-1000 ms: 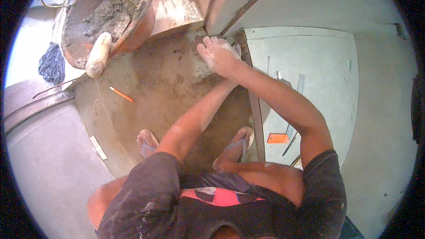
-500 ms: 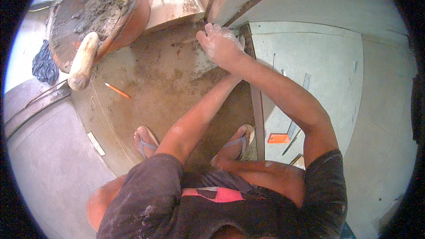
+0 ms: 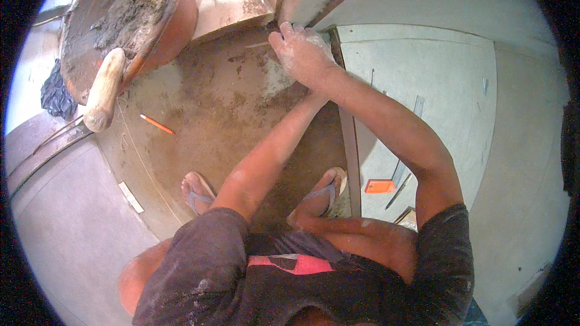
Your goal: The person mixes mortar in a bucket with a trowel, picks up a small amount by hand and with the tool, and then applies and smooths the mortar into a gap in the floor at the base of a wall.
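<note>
My right hand (image 3: 302, 51), dusted with white powder, is at the inner corner (image 3: 277, 23) where a pale upright panel meets the floor. Its fingers are bent, and what they hold is hidden. My left hand is underneath it and mostly hidden; my left forearm (image 3: 272, 151) rises to it from below. A narrow dark edge strip (image 3: 348, 151) runs from beside my hands along the white board (image 3: 435, 84). On that board lie a metal ruler (image 3: 415, 105), a small orange block (image 3: 379, 186) and thin dark tools.
An orange-brown tub (image 3: 172, 42) of grey mortar stands upper left, a wooden handle (image 3: 106, 87) at its rim and a yellow-green hose or rod across it. A black plastic bag (image 3: 55, 90) lies beside it. An orange pencil (image 3: 157, 124) and loose string are on the floor (image 3: 205, 108).
Both my hands have moved slightly upward in the view, further toward the corner. The tub and wooden handle appear shifted left and slightly down as the view has moved.
</note>
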A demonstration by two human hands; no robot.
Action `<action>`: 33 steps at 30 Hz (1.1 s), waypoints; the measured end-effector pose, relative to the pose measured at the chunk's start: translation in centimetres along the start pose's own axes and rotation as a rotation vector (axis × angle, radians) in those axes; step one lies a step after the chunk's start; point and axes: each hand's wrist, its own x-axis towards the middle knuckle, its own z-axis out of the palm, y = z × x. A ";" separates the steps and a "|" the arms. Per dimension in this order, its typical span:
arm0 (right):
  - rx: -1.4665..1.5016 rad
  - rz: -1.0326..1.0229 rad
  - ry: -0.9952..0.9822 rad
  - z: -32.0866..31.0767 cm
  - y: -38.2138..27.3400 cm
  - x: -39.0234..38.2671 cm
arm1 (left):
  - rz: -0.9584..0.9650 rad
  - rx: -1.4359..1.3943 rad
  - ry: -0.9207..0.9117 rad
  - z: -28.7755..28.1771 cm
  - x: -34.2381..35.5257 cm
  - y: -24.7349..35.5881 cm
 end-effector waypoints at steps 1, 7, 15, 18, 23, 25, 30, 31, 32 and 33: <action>-0.008 -0.007 -0.001 0.2 0.2 -0.1 | -0.001 -0.002 0.000 0.0 0.0 0.0; 0.064 -0.027 0.063 0.7 0.5 -0.4 | -0.004 -0.007 0.006 0.0 0.3 -0.4; 0.000 -0.043 -0.029 -1.7 -0.7 0.1 | -0.011 -0.014 0.021 -0.4 0.2 -0.6; 0.009 0.004 -0.020 -0.9 0.5 -0.3 | -0.011 -0.025 0.021 -0.2 0.3 -0.2; 0.004 -0.058 -0.027 -1.7 -1.6 0.1 | -0.025 -0.016 0.033 -0.9 0.0 -0.3; -0.008 0.018 -0.082 -1.1 -1.0 -0.2 | -0.025 -0.020 0.036 -0.9 0.0 -0.2; -0.024 0.043 -0.074 -0.7 0.1 -0.4 | -0.028 -0.020 0.045 -0.9 0.1 -0.1; -0.039 0.044 -0.067 -0.6 0.0 -0.4 | -0.028 -0.020 0.049 -0.9 0.1 -0.1; -0.055 0.047 -0.059 -0.6 0.0 -0.4 | -0.026 -0.020 0.048 -0.8 0.1 0.0; -0.031 0.034 -0.046 -0.6 0.0 -0.4 | -0.026 -0.019 0.049 -0.8 0.1 0.1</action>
